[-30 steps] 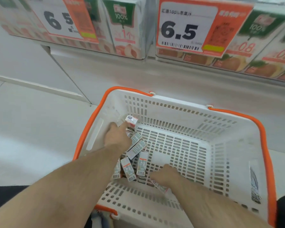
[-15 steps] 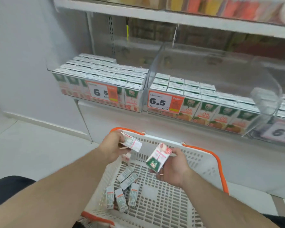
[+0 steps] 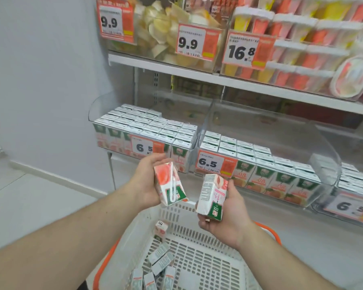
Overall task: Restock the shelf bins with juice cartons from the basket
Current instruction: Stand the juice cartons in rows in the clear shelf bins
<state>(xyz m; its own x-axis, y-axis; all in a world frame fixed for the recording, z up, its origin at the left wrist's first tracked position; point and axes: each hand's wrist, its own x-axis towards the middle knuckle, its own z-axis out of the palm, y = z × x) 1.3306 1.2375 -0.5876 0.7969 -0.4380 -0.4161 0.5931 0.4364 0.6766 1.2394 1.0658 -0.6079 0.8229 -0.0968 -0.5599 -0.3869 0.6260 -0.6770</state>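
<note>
Two small pink-and-green juice cartons are up and out of the basket now: the left hand [image 3: 149, 181] grips one carton [image 3: 170, 187], the right hand [image 3: 224, 216] grips the other [image 3: 211, 197]. Below the hands, the white plastic basket [image 3: 189, 254] has several left. Just ahead, the clear shelf bins [image 3: 266, 130] wait, so stocking looks next.

Your view, readable text only:

- Top shelf, left price tag [image 3: 114, 21]: "9.9".
- Next price tag [image 3: 198, 41] on fruit bin: "9.9".
- Third price tag [image 3: 247, 50]: "16.8".
- Lower shelf, left bin tag [image 3: 147, 147]: "6.5", partly hidden behind your left hand [image 3: 148, 181].
- Middle bin tag [image 3: 216, 164]: "6.5".
- Right bin tag [image 3: 350, 206]: "6.5", cut off by blur.
- Cartons in middle bin [image 3: 281, 184]: "08".
- Carton in your right hand [image 3: 212, 198]: "100%", upside down. Small print on all tags unreadable.
</note>
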